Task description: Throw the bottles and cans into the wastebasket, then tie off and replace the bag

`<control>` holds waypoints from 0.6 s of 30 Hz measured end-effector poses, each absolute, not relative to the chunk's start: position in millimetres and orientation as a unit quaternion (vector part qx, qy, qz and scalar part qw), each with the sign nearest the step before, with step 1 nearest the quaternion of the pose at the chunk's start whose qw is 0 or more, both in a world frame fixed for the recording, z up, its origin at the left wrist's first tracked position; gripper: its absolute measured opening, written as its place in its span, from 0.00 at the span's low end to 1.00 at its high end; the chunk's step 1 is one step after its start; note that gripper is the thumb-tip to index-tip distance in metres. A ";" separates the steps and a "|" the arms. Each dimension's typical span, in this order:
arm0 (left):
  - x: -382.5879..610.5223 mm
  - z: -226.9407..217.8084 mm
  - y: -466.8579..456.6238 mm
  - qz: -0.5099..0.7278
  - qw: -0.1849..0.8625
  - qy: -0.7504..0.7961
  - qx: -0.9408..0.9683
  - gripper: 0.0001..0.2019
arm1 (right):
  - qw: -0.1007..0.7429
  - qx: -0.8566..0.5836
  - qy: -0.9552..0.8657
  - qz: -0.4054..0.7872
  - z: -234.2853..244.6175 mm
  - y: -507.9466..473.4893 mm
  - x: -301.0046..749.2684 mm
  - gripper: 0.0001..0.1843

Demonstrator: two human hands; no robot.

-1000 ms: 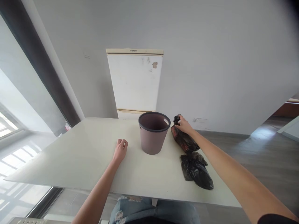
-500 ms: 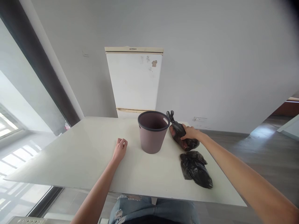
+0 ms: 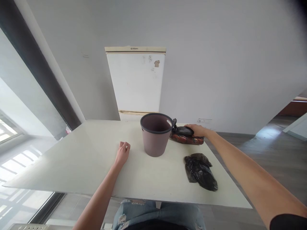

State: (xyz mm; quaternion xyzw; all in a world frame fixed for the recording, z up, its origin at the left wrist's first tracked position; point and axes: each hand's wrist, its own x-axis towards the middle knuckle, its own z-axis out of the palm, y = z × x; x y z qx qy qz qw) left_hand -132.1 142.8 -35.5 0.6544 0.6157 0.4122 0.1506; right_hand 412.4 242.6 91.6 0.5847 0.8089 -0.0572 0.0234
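Observation:
On the white table a mauve trash bin (image 3: 156, 140) with a dark rim stands upright. My left hand (image 3: 123, 152) rests on the tabletop to the left of the bin, its fingers curled in with nothing seen in them. To the bin's right lies a knotted black plastic bag (image 3: 184, 131), with reddish-brown contents showing through its underside. The fingers of my right hand (image 3: 197, 130) are closed on the bag's right end; my palm and some fingertips are hidden. Nearer to me, a crumpled black plastic bag (image 3: 200, 172) lies apart from both hands.
The white table (image 3: 79, 156) has its near edge at my legs. Behind it a white refrigerator (image 3: 135, 81) stands against the grey wall (image 3: 211, 64). A socket plate (image 3: 204, 120) shows low on that wall. Windows are at the left.
My right hand has shifted the knotted bag away from me; it now lies more crosswise, farther from the crumpled bag, with more of its reddish side showing. My left hand stays put.

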 end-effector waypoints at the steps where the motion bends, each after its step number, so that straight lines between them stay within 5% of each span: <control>1: -132.2 -35.6 142.6 0.411 0.151 0.616 0.654 0.12 | 0.030 0.592 0.804 -0.052 93.8 240.3 410.8 0.53; 6: -132.5 -35.8 141.0 0.408 0.154 0.615 0.656 0.13 | 0.020 0.610 0.792 -0.008 110.5 197.7 392.2 0.60; 10: -132.1 -34.7 140.7 0.411 0.148 0.609 0.662 0.12 | -0.104 0.656 0.744 0.066 99.9 131.0 370.7 0.36; 12: -132.0 -34.2 140.9 0.414 0.144 0.605 0.664 0.11 | -0.101 0.725 0.681 0.014 77.6 94.8 364.1 0.23; 14: -131.9 -34.2 141.1 0.418 0.141 0.604 0.664 0.11 | -0.055 0.735 0.671 -0.081 47.6 61.7 361.0 0.19; 18: -131.6 -34.0 140.6 0.421 0.140 0.604 0.662 0.11 | -0.112 0.695 0.700 -0.119 -2.0 18.5 355.1 0.26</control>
